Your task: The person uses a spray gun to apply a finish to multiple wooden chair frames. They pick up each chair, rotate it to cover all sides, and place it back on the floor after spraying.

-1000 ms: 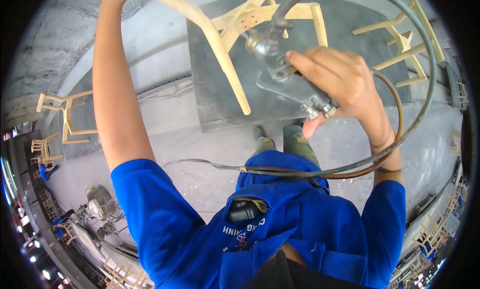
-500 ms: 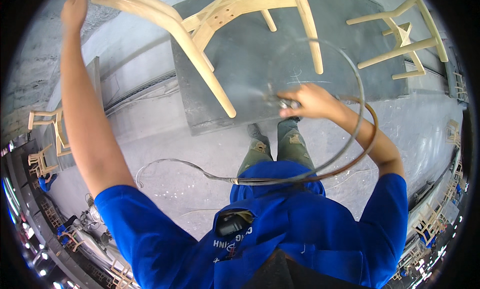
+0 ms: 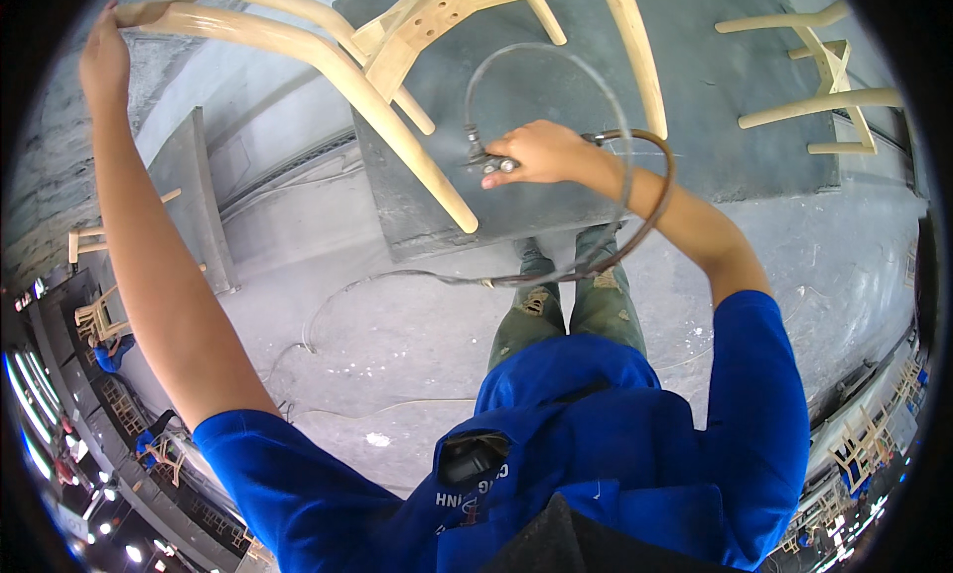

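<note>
At the upper left, my left hand [image 3: 105, 65] is closed around the end of a pale wooden chair frame [image 3: 392, 136]. The frame tilts, and its legs reach out over a dark grey board. My right hand [image 3: 541, 153] grips a small metal spray gun [image 3: 486, 163], its nozzle pointing left toward the nearest chair leg and apart from it. From the gun trail a clear grey hose [image 3: 551, 49], looping up and round, and a brown hose [image 3: 667, 181]. The far top of the chair frame is cut off by the picture's edge.
A dark grey board [image 3: 735, 176] lies beneath the chair. Another wooden chair frame [image 3: 819, 106] rests on its right side. A grey panel [image 3: 204, 196] leans at left, near more chair frames. Hose lines cross the floor. Other people in blue [image 3: 114, 353] are far left.
My right hand and the spray gun have moved left and up, closer to the chair leg. The hoses swung left with them. My left hand sits slightly further left and lower, still on the frame.
</note>
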`<state>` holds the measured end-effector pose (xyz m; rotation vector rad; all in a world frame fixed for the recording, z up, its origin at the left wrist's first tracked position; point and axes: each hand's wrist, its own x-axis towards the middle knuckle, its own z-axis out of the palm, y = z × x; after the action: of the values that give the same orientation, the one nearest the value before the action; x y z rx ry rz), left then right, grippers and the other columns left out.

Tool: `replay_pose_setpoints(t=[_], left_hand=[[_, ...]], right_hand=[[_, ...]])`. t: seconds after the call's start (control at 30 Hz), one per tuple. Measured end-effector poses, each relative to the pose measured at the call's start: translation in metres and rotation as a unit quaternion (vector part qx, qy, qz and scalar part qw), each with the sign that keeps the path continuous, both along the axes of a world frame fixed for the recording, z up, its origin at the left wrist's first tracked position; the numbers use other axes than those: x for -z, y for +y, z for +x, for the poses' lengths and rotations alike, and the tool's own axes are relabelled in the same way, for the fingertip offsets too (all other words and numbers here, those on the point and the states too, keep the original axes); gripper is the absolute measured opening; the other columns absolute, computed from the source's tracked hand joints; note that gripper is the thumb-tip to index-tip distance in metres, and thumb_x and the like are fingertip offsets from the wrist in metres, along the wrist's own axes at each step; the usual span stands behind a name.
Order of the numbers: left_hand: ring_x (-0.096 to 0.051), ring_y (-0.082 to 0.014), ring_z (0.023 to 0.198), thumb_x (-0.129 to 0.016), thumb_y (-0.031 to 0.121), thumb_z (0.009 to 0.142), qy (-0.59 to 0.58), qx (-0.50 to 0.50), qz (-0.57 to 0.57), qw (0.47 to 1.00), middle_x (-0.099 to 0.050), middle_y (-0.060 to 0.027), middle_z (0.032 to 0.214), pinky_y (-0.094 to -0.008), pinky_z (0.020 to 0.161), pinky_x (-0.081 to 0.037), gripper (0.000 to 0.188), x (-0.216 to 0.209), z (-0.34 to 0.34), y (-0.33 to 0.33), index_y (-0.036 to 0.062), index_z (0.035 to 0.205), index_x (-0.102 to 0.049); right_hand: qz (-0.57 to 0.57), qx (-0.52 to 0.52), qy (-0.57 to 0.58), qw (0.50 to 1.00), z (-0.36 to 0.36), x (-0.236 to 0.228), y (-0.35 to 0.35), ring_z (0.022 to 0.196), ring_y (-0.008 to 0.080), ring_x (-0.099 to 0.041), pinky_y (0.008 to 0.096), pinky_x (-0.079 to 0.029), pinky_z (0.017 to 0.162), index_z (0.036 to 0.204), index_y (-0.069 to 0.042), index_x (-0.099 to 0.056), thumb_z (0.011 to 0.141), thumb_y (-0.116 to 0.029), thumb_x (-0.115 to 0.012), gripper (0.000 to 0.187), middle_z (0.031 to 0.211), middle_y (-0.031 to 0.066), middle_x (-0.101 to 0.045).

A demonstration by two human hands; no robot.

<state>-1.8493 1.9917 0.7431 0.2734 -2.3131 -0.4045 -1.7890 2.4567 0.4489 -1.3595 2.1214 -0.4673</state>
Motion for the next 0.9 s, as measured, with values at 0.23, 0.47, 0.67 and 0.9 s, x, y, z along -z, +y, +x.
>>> replay_pose_setpoints(t=[0.23, 0.47, 0.67, 0.9], left_hand=[[-0.059, -0.0219, 0.125, -0.044, 0.03, 0.105, 0.1, 0.158, 0.176, 0.966, -0.067, -0.0146, 0.128, -0.0336, 0.109, -0.041, 0.043, 0.011, 0.028, 0.028, 0.0032, 0.127, -0.068], [-0.059, -0.0236, 0.121, -0.038, 0.029, 0.109, 0.107, 0.253, 0.174, 0.946, -0.065, -0.0158, 0.127, -0.0366, 0.108, -0.043, 0.045, 0.027, 0.051, 0.032, -0.0056, 0.126, -0.061], [-0.059, -0.0236, 0.119, -0.037, 0.035, 0.11, 0.152, 0.197, 0.153, 0.956, -0.066, -0.0132, 0.124, -0.0372, 0.108, -0.041, 0.047, 0.034, 0.059, 0.009, -0.0014, 0.124, -0.063], [-0.057, -0.0271, 0.123, -0.038, 0.045, 0.108, 0.189, 0.128, 0.066, 0.971, -0.064, -0.0144, 0.129, -0.0399, 0.11, -0.039, 0.055, 0.048, 0.134, 0.094, -0.0012, 0.13, -0.06]], right_hand=[[-0.292, 0.076, 0.112, 0.947, -0.039, -0.137, 0.019, 0.094, 0.0381, -0.069, 0.045, -0.055, 0.081, 0.123, -0.006, -0.069, 0.083, -0.069, -0.064, 0.075, 0.101, 0.0171, -0.072], [-0.274, 0.008, 0.259, 0.926, -0.076, -0.222, -0.066, 0.096, 0.0348, -0.069, 0.0418, -0.055, 0.081, 0.125, -0.005, -0.067, 0.081, -0.069, -0.065, 0.078, 0.106, 0.0169, -0.072], [-0.258, 0.029, 0.154, 0.953, -0.065, -0.176, -0.028, 0.087, 0.0342, -0.069, 0.0417, -0.054, 0.077, 0.12, -0.005, -0.069, 0.088, -0.065, -0.063, 0.068, 0.099, 0.0175, -0.072], [-0.376, 0.38, -0.177, 0.826, 0.031, -0.109, 0.125, 0.078, 0.0114, -0.063, 0.0276, -0.047, 0.065, 0.124, 0.002, -0.061, 0.104, -0.056, -0.047, 0.063, 0.092, 0.0085, -0.07]])
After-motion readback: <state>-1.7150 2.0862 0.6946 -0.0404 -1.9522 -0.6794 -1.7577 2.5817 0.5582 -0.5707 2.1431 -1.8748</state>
